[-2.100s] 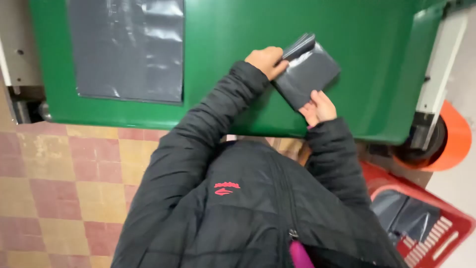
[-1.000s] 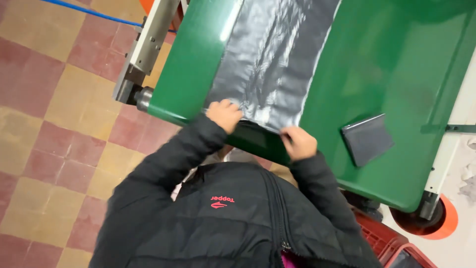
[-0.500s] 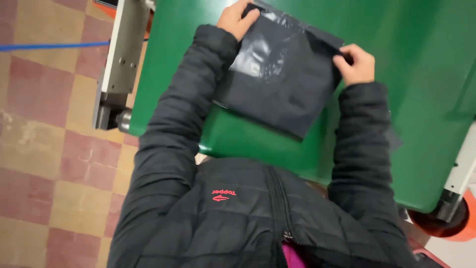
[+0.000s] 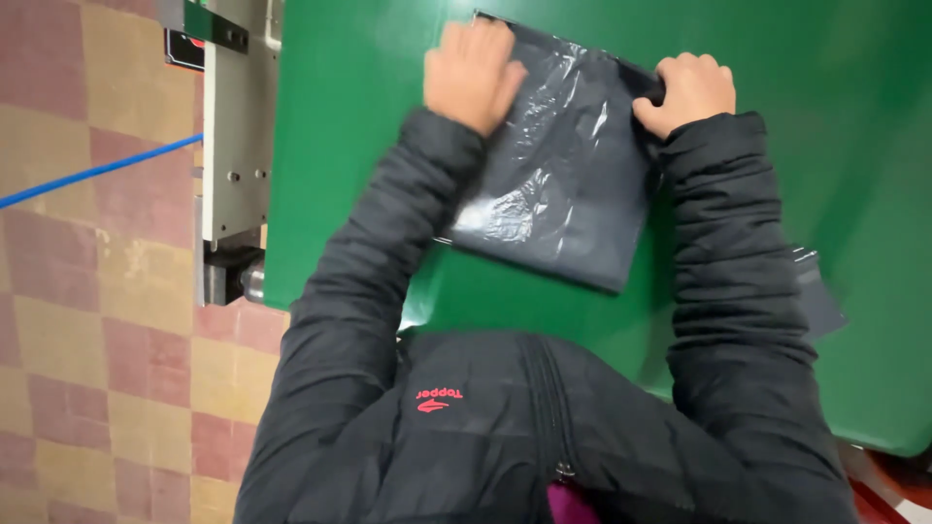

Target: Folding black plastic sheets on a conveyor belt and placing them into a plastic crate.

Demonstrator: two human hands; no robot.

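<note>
The folded grey plastic bag (image 4: 568,184) lies on the green table (image 4: 349,146); left hand (image 4: 473,73) presses flat on it, right hand (image 4: 691,90) curls closed gripping its edge.

Under the fingers spreads a flat green desk (image 4: 369,146), evenly lit with a soft sheen. Left of them, a grey metal bracket (image 4: 235,126) runs along its edge. Farther left, the floor (image 4: 87,320) is worn red and yellow checked tiles, crossed by a blue cable (image 4: 92,173).

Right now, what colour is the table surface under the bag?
Plain green, under the dark grey plastic bag; seen in the head view.
</note>
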